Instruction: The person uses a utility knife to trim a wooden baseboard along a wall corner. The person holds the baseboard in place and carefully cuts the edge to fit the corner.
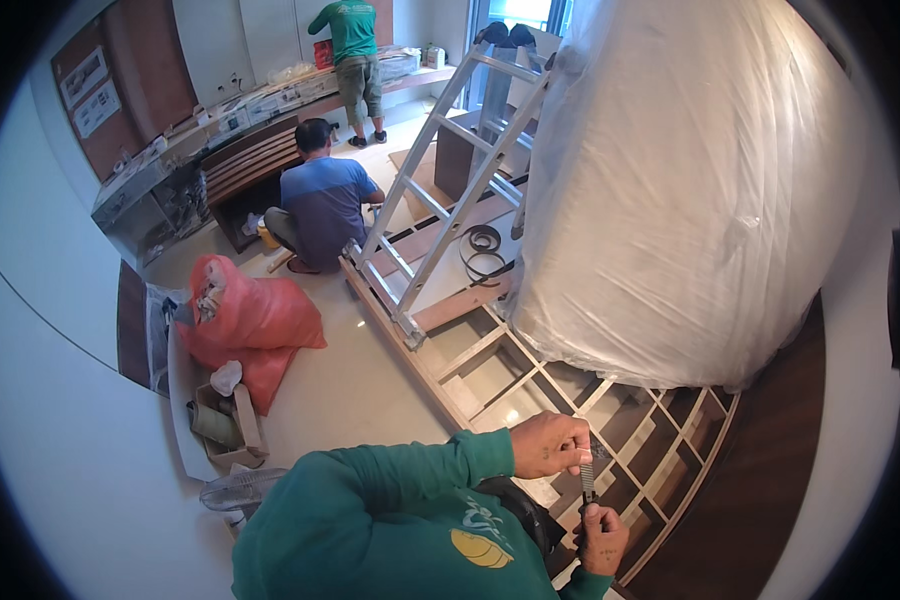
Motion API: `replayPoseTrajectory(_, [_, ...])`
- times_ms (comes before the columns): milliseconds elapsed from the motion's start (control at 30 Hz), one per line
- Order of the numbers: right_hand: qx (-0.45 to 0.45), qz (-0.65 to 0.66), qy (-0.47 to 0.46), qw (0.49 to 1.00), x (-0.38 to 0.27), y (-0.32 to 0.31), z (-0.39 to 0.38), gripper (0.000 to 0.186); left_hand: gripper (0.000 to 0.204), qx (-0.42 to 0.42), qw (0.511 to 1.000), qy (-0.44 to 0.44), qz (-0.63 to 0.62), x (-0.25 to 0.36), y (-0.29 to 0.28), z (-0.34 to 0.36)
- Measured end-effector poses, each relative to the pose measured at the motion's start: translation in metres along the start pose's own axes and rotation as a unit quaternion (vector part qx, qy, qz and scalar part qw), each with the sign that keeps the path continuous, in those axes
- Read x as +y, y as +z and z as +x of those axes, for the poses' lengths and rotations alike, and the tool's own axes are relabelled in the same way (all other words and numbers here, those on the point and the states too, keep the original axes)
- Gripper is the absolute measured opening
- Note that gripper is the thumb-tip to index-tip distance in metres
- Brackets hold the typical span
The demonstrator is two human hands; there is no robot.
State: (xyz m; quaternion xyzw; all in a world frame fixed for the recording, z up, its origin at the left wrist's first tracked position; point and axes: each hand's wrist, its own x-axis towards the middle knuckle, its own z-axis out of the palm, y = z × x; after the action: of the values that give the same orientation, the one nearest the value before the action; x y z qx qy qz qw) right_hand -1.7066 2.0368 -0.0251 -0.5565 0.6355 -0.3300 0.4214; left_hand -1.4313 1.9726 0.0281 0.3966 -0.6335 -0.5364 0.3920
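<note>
My left hand (553, 443) pinches the upper end of a utility knife (587, 478), where a grey, segmented-looking blade shows. Lower down, my right hand (603, 540) is closed around its dark handle. Both hands are in front of my body, with green sleeves reaching the wrists. Beneath and beyond them lies a wooden grid frame (530, 376) with open square compartments. My fingers cover part of the knife, so the blade's tip is hidden.
An aluminium stepladder (457, 212) stands on the frame near a coiled dark strip (483, 240). A large plastic-wrapped object (690, 190) rises at right. Red sacks (255, 315), a box (248, 425) and a fan (238, 490) sit at left. One person (325, 195) squats; another (355, 60) stands farther back.
</note>
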Motion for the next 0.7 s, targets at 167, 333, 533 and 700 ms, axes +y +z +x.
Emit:
replayPoseTrajectory(167, [-0.004, -0.014, -0.034, 0.999, -0.022, -0.002, 0.004, 0.044, 0.031, 0.051, 0.994, -0.01, 0.092, -0.006, -0.002, -0.009])
replayPoseTrajectory(333, [0.005, -0.052, 0.004, 0.999, -0.046, -0.004, -0.003, 0.039, 0.039, 0.009, 0.992, -0.061, 0.113, -0.012, -0.001, -0.018])
replayPoseTrajectory(533, [-0.036, -0.077, -0.031, 0.996, -0.037, -0.013, -0.008, 0.033, 0.044, -0.053, 0.977, -0.095, 0.182, -0.021, -0.002, -0.014])
replayPoseTrajectory(700, [-0.034, -0.103, -0.074, 0.991, -0.021, -0.02, -0.011, 0.031, 0.04, -0.036, 0.97, -0.014, 0.239, -0.04, -0.002, -0.015])
